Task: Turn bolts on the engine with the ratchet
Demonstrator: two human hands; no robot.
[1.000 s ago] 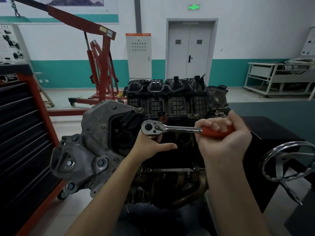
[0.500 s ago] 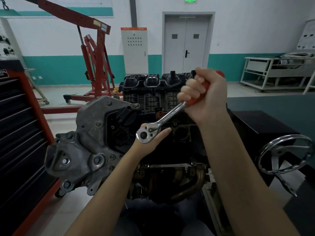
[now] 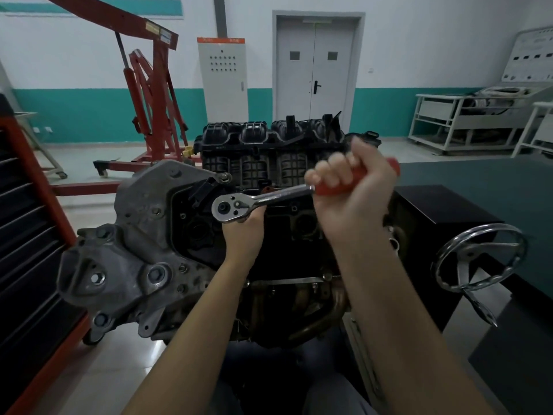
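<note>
Fingers (image 3: pixel 335 169) of the right hand (image 3: pixel 356 196) curl tight round the red grip of the chrome ratchet wrench (image 3: pixel 263 199), whose shaft slants down leftward to its round head. Under that head sits the left hand (image 3: pixel 244 232), fingers hidden behind the tool, so how they lie cannot be told; it touches the head from below. Wrench and hands hover over the top face of the dark grey car engine (image 3: pixel 167 235) with its black ribbed plastic intake manifold (image 3: pixel 269 145). Behind stand a red engine hoist (image 3: pixel 149 94), a grey electrical cabinet (image 3: pixel 223 76) whose orange label is unreadable, and a grey double door (image 3: pixel 315 67). At the engine's right edge hangs a chrome handwheel (image 3: pixel 478 259).
</note>
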